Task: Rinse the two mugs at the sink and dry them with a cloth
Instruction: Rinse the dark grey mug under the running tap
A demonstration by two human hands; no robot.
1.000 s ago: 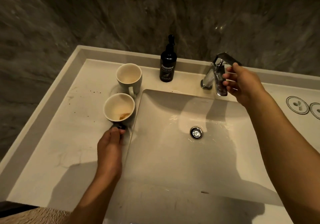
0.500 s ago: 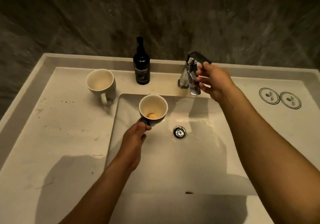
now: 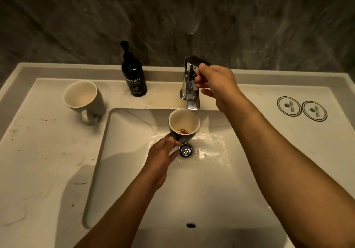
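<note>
Chrome tap (image 3: 190,86) standing at the back edge of the sink (image 3: 221,190); the right hand (image 3: 217,84) is gripping its lever from the side, fingers (image 3: 201,79) curled round the metal, thumb below. Judging by the grip, it is working the water. Wet glare is showing on the basin around the drain (image 3: 185,150), though no stream can be made out under the spout.

The left hand (image 3: 163,155) is holding the dark mug (image 3: 184,124) by its handle, fingers pinching it, mouth up and sitting just under the spout, over the drain, so any water would be falling straight in. A brown residue is lying in its pale bottom (first mug not rinsed yet, by the look of it).

The second mug (image 3: 82,97), grey outside, is waiting upright on the tabletop (image 3: 48,161) left of the basin, handle towards the camera, well apart from the first.

A black hand wash bottle (image 3: 133,78) is standing behind the basin, between the second mug and the tap. Pale marbled tabletop, speckled with small brown spots on the left; two round printed coasters (image 3: 301,108) lying far right. Dark veined stone wall (image 3: 172,17) behind; dim, warm light. No cloth in view.
</note>
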